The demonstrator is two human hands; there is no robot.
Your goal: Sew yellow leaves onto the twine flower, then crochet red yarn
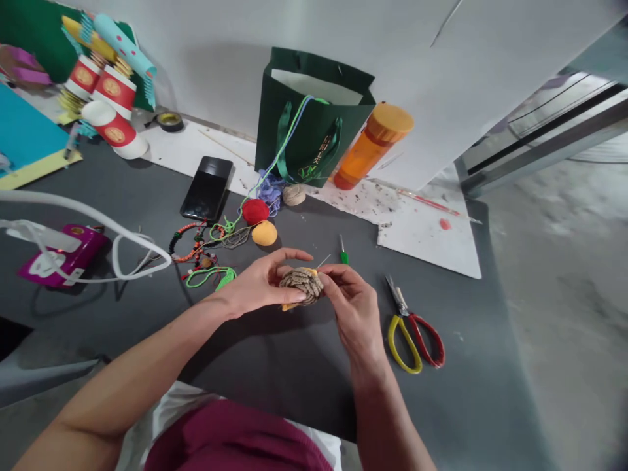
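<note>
Between my hands, above the grey table, is a small round brown-beige crocheted piece [301,281] with bits of orange-yellow at its edges. My left hand [258,286] grips it from the left, thumb across the front and forefinger stretched out behind. At its right edge the fingers of my right hand [352,302] are pinched together, touching the piece. A thin needle-like shaft [324,260] sticks up beside those fingertips; its lower end is hidden. Just beyond lies a green-handled crochet hook [344,256]. Scissors [406,330] with one yellow and one red handle lie right of my right hand.
Red [255,212] and yellow [264,233] yarn balls, beaded cords [189,243] and a black phone [207,188] lie beyond my left hand. A green paper bag [307,124] and an orange bottle [370,150] stand against the wall. White cables [98,212] loop at left.
</note>
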